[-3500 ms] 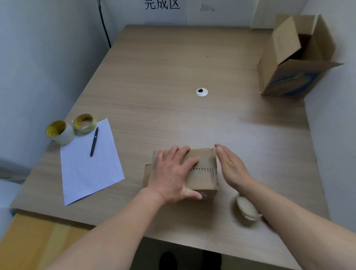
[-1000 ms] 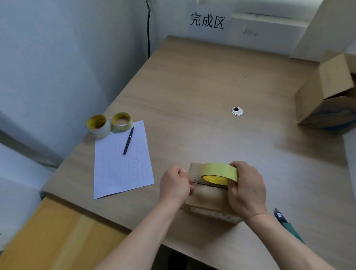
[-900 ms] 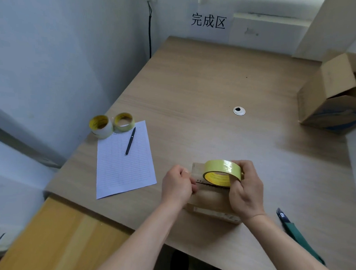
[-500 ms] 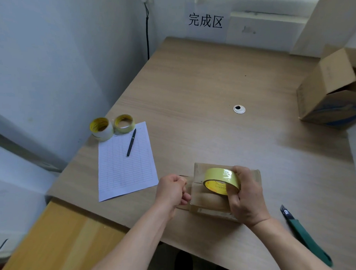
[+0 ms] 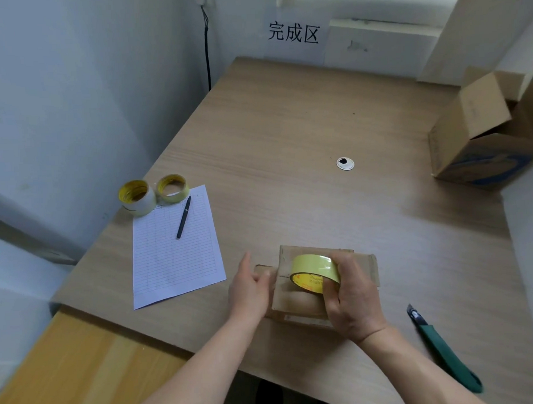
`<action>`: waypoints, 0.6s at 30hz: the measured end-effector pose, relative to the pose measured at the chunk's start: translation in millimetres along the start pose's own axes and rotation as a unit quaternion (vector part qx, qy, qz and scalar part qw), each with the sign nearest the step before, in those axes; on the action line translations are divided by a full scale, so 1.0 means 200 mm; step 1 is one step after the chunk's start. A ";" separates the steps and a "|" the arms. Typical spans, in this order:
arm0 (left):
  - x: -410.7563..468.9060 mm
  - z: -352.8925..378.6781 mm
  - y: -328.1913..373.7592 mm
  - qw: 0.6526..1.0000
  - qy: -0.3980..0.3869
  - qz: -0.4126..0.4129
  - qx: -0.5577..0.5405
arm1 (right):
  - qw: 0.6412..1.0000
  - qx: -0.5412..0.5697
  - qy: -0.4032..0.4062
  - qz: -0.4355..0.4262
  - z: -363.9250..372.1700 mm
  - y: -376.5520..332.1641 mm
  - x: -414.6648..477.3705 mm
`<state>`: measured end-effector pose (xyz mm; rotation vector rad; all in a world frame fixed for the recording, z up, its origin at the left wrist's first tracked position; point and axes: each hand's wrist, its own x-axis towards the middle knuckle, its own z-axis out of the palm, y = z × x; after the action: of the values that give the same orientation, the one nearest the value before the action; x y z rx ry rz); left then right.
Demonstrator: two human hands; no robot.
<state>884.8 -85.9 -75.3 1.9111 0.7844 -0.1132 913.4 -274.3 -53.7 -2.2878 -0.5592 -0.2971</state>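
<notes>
Wooden bench [image 5: 287, 146] fills the view, with a box [image 5: 296, 300] near its front edge. On the box's right side, the right hand [image 5: 353, 301] has its grip curled round the tape [image 5: 314, 265], which stands on edge on the box top. The left hand [image 5: 248, 290] sits against the box's left flap; whether its grip pinches anything I cannot tell.

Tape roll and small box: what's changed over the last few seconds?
The right hand picked the yellow tape roll off the table and now grips it on top of the small box. The left hand, earlier flat on the box top, then fisted at the tape end, now touches the box's left end. Paper, pen, two spare rolls and open carton stayed put.
</notes>
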 end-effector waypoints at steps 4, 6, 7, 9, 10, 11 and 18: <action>-0.01 0.09 0.14 0.982 -0.042 0.115 -0.142 | 0.999 0.027 -0.022 0.016 0.00 0.01 0.01; -0.01 0.13 0.13 0.978 -0.073 0.159 -0.114 | 0.993 0.093 -0.064 0.047 -0.03 0.01 0.02; 0.00 0.14 0.12 0.977 -0.077 0.167 -0.109 | 0.982 0.148 -0.097 0.073 -0.06 0.01 0.04; 0.01 0.15 0.10 0.975 -0.077 0.174 -0.118 | 0.935 0.272 -0.180 0.140 -0.16 0.02 0.10; 0.01 0.15 0.09 0.974 -0.075 0.173 -0.124 | 0.900 0.339 -0.217 0.169 -0.23 0.03 0.13; 0.02 0.15 0.09 0.975 -0.068 0.171 -0.126 | 0.863 0.395 -0.240 0.201 -0.29 0.05 0.15; 0.05 0.18 0.06 0.975 -0.043 0.196 -0.097 | 0.953 -0.005 -0.205 0.222 -0.55 0.25 0.17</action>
<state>908.0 -114.9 -87.0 1.8241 0.3351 0.1206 962.4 -373.7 4.6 -2.4173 -0.2253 0.4048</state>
